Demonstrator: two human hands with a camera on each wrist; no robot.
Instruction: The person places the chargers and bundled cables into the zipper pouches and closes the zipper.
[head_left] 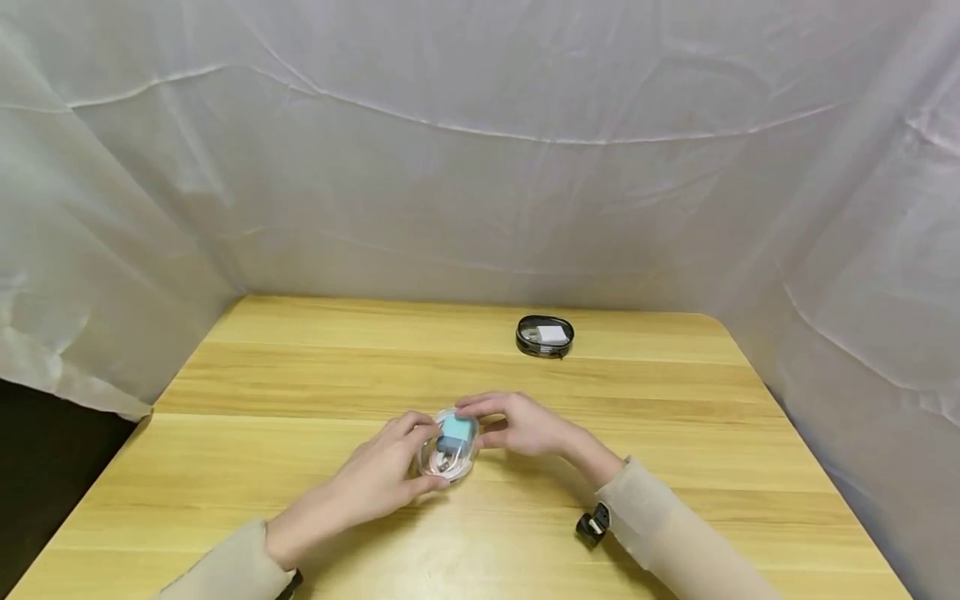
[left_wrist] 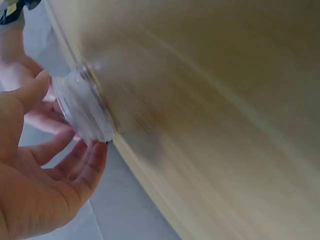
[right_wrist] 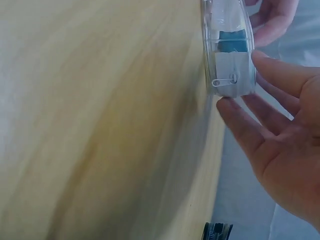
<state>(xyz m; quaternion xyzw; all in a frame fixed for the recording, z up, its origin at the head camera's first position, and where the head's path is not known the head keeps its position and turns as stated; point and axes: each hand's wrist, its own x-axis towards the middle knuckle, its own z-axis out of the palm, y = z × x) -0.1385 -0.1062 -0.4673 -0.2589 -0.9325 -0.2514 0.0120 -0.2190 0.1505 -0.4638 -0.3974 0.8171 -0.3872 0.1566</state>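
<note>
A clear oval zip case (head_left: 469,457) lies low over the tabletop, between my two hands. Through its clear cover show a teal and blue charger plug (head_left: 456,428) and a coiled white cable (head_left: 443,463). My left hand (head_left: 378,477) grips the case's left side, thumb at the near edge and fingers at the far side. On the right, my right hand (head_left: 525,427) holds the case's end between thumb and fingers. A small zipper pull (right_wrist: 225,81) hangs on the case's side in the right wrist view, close to the right fingertips.
Toward the back of the wooden table (head_left: 337,358) stands a black-edged oval case (head_left: 545,350) with a white plug inside. Pale sheeting (head_left: 480,208) hangs behind and along both sides of the table. A small black device (head_left: 592,525) sits at my right cuff.
</note>
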